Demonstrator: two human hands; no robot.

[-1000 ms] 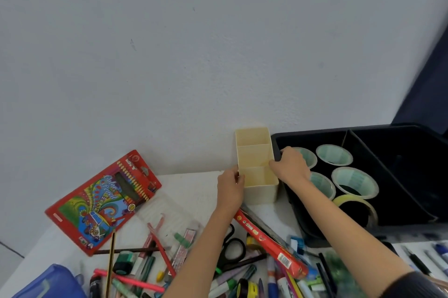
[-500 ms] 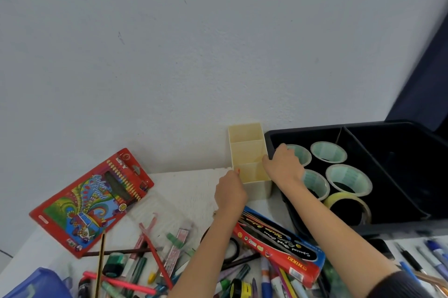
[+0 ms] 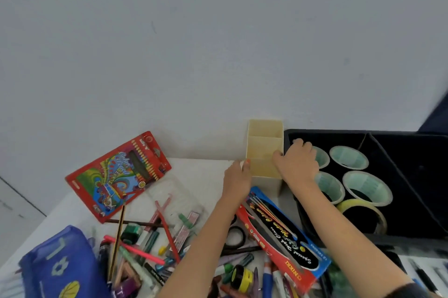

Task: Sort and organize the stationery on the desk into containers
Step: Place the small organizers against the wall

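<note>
Gripping the cream organizer (image 3: pixel 264 149) by both side walls at the surface's far edge, the left hand (image 3: pixel 236 177) pinches one rim, the right hand (image 3: pixel 297 164) curls its fingers (image 3: pixel 301 145) over the other; seat it upright, flush beside the black tray (image 3: pixel 327 131).

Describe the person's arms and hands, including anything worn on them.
Both forearms are bare. The left hand has an orange-painted thumbnail. The right hand shows no visible nails. A dark sleeve begins near the right elbow, at the picture's bottom corner. No watch, ring or bracelet is visible.
</note>
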